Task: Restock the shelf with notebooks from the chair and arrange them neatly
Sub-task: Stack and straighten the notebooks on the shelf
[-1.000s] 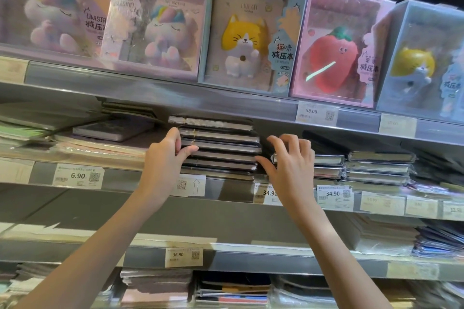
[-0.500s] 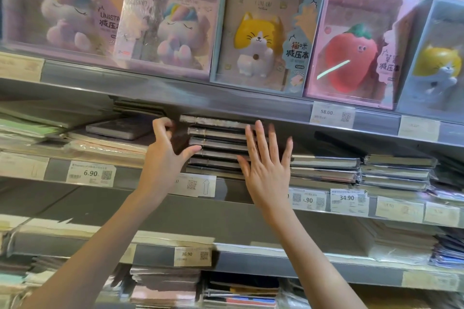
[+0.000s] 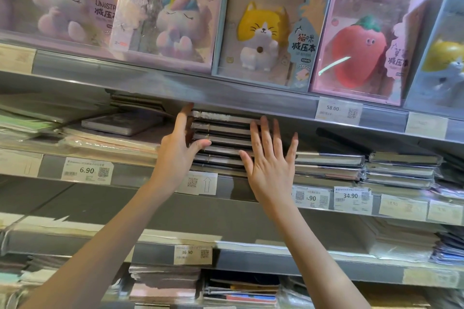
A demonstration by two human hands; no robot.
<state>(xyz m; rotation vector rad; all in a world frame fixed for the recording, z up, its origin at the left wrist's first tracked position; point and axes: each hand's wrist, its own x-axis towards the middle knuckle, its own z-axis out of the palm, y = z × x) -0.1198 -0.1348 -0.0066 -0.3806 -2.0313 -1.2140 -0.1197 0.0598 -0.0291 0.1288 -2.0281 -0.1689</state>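
From the head view, a tall stack of dark, plastic-wrapped notebooks with pale page edges (image 3: pixel 221 143) sits on the middle grey metal shelf (image 3: pixel 135 175), its top copy almost touching the underside of the upper grey shelf rail (image 3: pixel 226 98). The left hand (image 3: pixel 177 155) cups the stack's left edge, fingers reaching up along the side and the thumb laid across the front; that grip is a loose brace, not a clamp. The right hand (image 3: pixel 270 160) lies flat against the front right of the stack with its fingers straight and spread, so its grip is wide and holds nothing. The chair is not in view, so I cannot tell how many notebooks remain there.

Judging from this, the step in hand is squaring the pile. The risks:

- The wrapping looks slick, so an uneven push from the flat palm could fan the upper copies backward or sideways instead of aligning them.
- With so little room overhead, the top notebook could catch on the upper rail and buckle or jam.
- Sideways pressure from the left hand could shove the pile into the lower stack of grey-edged wrapped notebooks (image 3: pixel 329 168) just beside it on the right.
- A wrist brushing the white paper price label with a QR code and arrow (image 3: pixel 200 183) could knock it loose.
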